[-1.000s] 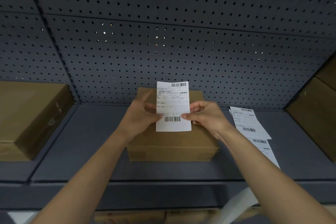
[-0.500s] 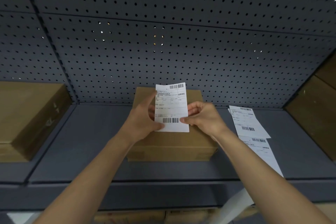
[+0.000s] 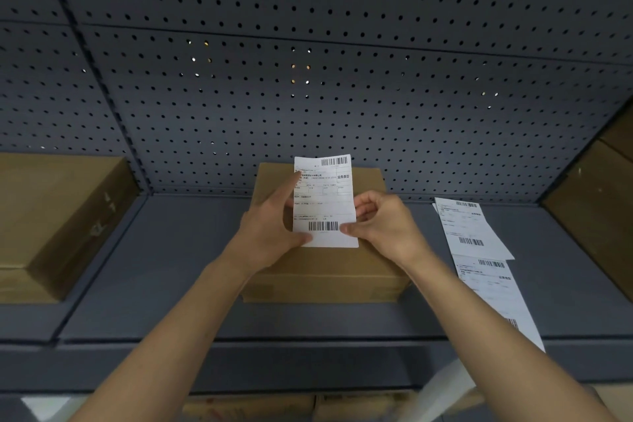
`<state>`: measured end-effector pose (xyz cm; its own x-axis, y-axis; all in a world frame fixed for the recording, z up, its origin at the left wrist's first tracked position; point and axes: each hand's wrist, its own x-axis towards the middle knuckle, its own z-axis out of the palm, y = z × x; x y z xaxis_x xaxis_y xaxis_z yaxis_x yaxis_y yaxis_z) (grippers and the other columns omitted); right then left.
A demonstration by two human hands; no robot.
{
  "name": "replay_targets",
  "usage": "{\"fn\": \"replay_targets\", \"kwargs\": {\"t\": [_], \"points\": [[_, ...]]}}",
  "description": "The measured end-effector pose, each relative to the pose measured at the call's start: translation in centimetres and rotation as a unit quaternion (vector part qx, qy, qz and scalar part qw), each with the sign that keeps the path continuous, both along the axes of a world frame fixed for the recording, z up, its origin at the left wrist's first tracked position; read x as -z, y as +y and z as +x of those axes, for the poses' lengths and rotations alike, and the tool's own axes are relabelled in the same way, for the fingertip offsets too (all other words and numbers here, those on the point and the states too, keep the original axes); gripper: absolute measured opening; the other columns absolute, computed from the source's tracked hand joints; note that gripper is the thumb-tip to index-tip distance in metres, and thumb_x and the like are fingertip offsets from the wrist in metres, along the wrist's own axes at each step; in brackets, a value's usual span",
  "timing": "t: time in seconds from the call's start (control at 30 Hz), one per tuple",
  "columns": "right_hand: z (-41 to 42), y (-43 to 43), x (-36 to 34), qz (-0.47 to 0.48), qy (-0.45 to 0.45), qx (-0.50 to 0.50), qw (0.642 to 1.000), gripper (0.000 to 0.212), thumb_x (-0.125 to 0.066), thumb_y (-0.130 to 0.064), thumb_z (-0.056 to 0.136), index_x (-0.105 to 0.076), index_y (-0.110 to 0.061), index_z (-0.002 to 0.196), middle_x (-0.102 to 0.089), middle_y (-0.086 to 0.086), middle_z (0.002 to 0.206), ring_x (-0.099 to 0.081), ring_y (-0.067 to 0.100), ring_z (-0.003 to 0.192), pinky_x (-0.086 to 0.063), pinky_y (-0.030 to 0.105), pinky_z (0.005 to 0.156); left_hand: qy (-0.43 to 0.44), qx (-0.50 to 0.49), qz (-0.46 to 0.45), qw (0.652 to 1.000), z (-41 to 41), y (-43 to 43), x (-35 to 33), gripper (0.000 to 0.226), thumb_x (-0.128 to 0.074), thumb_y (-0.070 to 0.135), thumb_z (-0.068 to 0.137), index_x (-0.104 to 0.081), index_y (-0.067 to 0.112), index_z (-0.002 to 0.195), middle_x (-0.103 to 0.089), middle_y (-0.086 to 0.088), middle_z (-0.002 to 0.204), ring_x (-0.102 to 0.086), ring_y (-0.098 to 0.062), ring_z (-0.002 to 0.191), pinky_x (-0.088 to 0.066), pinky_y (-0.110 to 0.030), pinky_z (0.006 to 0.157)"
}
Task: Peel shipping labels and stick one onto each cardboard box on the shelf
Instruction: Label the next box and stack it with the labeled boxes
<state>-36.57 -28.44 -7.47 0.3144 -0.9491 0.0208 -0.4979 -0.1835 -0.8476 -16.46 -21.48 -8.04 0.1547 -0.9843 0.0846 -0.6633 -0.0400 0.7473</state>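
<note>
A white shipping label [image 3: 323, 202] with two barcodes is held upright above a flat cardboard box [image 3: 329, 271] at the middle of the grey shelf [image 3: 178, 267]. My left hand [image 3: 270, 229] pinches the label's lower left corner with the thumb, and its index finger reaches up along the left edge. At the lower right edge, my right hand [image 3: 383, 226] pinches the label, fingers curled. No label shows on the box's visible top or front.
A strip of more labels [image 3: 479, 250] lies on the shelf to the right and hangs over the front edge. Bigger cardboard boxes stand at the far left [image 3: 51, 223] and far right [image 3: 596, 216]. A perforated back panel [image 3: 308, 96] closes the shelf.
The label has tilted slightly and my left index finger has stretched up along its left edge. Both hands stay at the label's lower corners.
</note>
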Motion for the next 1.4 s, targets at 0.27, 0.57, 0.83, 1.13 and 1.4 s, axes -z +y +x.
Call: {"fn": "replay_targets", "kwargs": {"t": [0.27,0.57,0.83,1.13,1.4], "points": [[0.0,1.0,0.4,-0.088,0.091,-0.001,0.992,0.03,-0.086,-0.022,0.074,-0.069,-0.024,0.099,-0.066,-0.009,0.092,-0.06,0.001,0.078,-0.046,0.011,0.065,-0.045,-0.014,0.003,0.999,0.2,0.4,0.2,0.096,-0.08,0.032,0.079,-0.019,0.044,0.152,-0.056,0.019,0.126,-0.037,-0.016,0.134,-0.023,-0.06,0.114],[-0.5,1.0,1.2,-0.119,0.112,0.0,0.987,0.039,-0.083,-0.03,0.077,-0.07,-0.029,0.113,-0.06,-0.008,0.099,-0.057,0.015,0.099,-0.048,0.03,0.086,-0.058,-0.017,-0.009,0.998,0.0,0.7,0.7,0.094,-0.076,0.033,0.082,-0.015,0.045,0.153,-0.051,0.018,0.137,-0.032,-0.014,0.138,-0.015,-0.052,0.113],[-0.6,1.0,1.6,-0.123,0.104,0.018,0.987,0.044,-0.084,-0.033,0.075,-0.068,-0.029,0.116,-0.06,-0.011,0.097,-0.054,0.018,0.102,-0.046,0.042,0.094,-0.065,-0.011,-0.018,0.998,0.2,0.6,1.0,0.094,-0.075,0.036,0.082,-0.014,0.045,0.153,-0.046,0.013,0.147,-0.032,-0.017,0.14,-0.015,-0.05,0.116],[-0.8,0.5,1.8,-0.111,0.105,0.038,0.987,0.081,-0.081,-0.043,0.077,-0.043,-0.028,0.147,-0.058,-0.01,0.109,-0.046,0.015,0.113,-0.042,0.039,0.102,-0.048,-0.037,-0.046,0.997,-0.2,0.8,1.0,0.088,-0.077,0.033,0.083,-0.025,0.033,0.153,-0.044,0.002,0.149,-0.033,-0.022,0.138,-0.031,-0.042,0.113],[-0.7,-0.3,2.3,-0.145,0.138,0.049,0.979,0.071,-0.076,-0.051,0.079,-0.053,-0.024,0.14,-0.056,0.001,0.13,-0.042,0.023,0.126,-0.033,0.037,0.108,-0.115,-0.107,-0.002,0.988,0.4,-0.1,2.0,0.093,-0.068,0.058,0.082,-0.026,0.016,0.154,-0.03,-0.008,0.157,-0.019,-0.032,0.146,-0.027,-0.047,0.116]]}}
